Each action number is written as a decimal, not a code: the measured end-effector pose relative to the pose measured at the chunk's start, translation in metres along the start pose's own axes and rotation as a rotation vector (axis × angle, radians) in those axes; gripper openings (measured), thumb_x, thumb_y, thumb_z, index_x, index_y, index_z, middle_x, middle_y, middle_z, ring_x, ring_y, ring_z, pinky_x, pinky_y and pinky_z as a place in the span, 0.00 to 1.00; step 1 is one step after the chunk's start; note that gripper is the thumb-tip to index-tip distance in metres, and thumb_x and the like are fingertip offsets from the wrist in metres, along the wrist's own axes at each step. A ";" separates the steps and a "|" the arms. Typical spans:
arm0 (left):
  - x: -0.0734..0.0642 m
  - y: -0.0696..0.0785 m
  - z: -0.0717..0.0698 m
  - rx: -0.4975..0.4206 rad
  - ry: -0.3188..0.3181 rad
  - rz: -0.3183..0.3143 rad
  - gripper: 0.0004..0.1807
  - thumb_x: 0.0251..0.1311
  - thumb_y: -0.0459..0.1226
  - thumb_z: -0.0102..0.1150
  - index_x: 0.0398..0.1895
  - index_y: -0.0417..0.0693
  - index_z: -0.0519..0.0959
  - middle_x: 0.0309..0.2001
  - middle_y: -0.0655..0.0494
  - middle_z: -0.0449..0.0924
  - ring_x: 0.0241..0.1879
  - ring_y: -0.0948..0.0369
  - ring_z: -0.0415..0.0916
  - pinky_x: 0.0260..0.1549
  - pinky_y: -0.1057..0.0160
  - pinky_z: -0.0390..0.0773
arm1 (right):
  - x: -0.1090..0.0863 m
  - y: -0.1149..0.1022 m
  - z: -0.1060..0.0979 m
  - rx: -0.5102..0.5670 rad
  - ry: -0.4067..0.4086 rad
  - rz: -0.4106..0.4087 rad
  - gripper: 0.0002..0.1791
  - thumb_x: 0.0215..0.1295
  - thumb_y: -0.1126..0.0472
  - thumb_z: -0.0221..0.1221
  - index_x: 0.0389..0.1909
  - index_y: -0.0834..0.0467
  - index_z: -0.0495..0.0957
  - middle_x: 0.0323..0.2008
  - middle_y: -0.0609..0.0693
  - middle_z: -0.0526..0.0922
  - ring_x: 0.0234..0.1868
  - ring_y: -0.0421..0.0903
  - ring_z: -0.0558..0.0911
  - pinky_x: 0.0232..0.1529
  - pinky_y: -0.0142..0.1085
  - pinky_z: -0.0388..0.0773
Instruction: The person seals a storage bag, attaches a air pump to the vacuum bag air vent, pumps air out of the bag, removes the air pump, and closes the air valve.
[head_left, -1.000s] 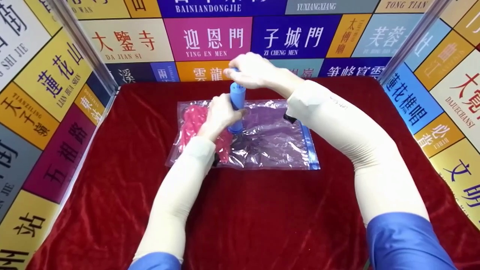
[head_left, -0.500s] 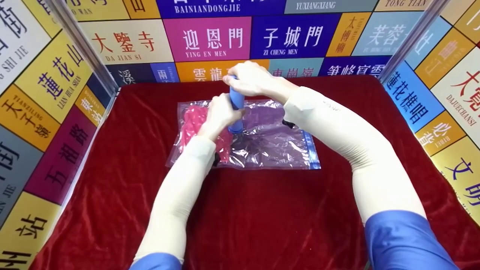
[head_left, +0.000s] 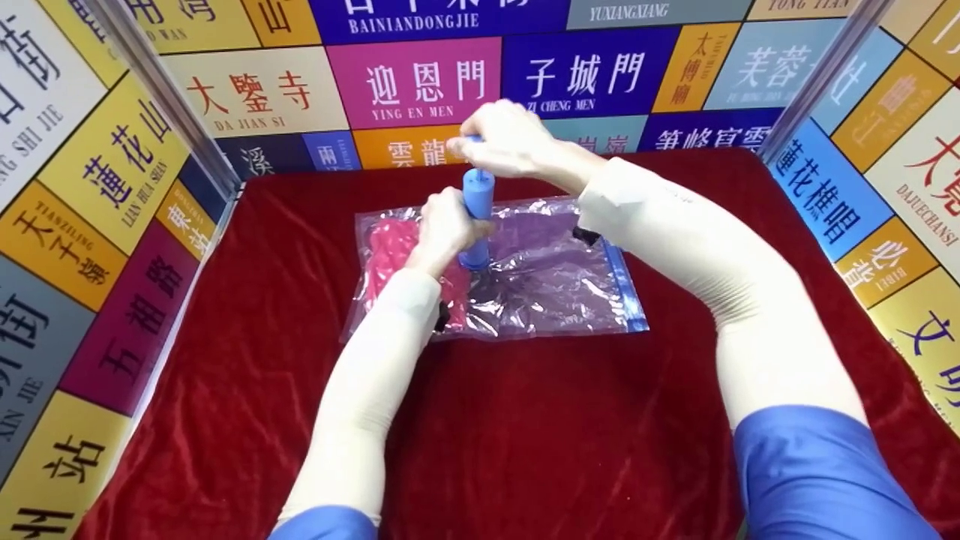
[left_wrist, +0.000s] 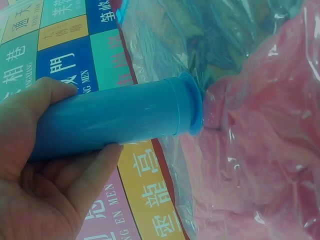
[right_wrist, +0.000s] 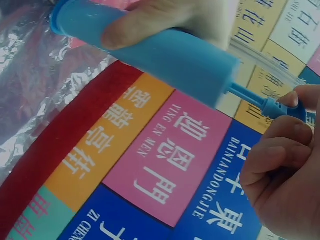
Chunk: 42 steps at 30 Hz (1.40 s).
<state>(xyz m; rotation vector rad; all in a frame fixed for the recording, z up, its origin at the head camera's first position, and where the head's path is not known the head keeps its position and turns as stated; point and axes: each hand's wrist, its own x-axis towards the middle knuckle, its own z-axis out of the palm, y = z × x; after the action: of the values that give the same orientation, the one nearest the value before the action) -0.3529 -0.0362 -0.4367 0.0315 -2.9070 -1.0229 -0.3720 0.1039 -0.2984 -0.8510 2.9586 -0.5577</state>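
Note:
A blue hand pump (head_left: pixel 478 196) stands upright on a clear plastic vacuum bag (head_left: pixel 555 307). My left hand (head_left: pixel 444 225) grips the pump's barrel, thumb on one side and fingers on the other in the left wrist view. Above it, my right hand (head_left: pixel 510 139) holds the pump's handle (right_wrist: pixel 290 110), and a stretch of the rod (right_wrist: pixel 245 92) shows between handle and barrel. Pink cloth (head_left: pixel 390 247) fills the bag's left part, and purple cloth (head_left: pixel 540 232) lies inside to the right. The pump's base meets the bag beside the pink cloth; the valve beneath it is hidden.
Dark red velvet cloth (head_left: pixel 540 435) covers the table under the bag. A blue zip strip (head_left: pixel 626 289) runs along the bag's right edge. Printed panels (head_left: pixel 420 79) with Chinese signs stand at the back and both sides, joined by metal posts (head_left: pixel 161 90).
My right hand pushed the pump's handle down to the barrel half a second ago and has since pulled it up again, baring the rod. The left hand keeps its grip on the barrel.

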 end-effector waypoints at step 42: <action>0.002 -0.005 0.000 0.033 -0.035 0.071 0.25 0.52 0.50 0.88 0.46 0.45 0.90 0.44 0.47 0.95 0.51 0.45 0.93 0.58 0.47 0.92 | -0.032 -0.031 -0.074 0.350 0.448 -0.008 0.23 0.81 0.45 0.63 0.19 0.40 0.77 0.16 0.34 0.70 0.26 0.37 0.70 0.29 0.31 0.62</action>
<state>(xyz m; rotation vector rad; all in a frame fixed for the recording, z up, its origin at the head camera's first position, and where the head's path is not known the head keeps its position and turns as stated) -0.3550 -0.0404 -0.4394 -0.0877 -2.9329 -0.9749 -0.3369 0.1210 -0.2215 -0.7855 3.0695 -1.3802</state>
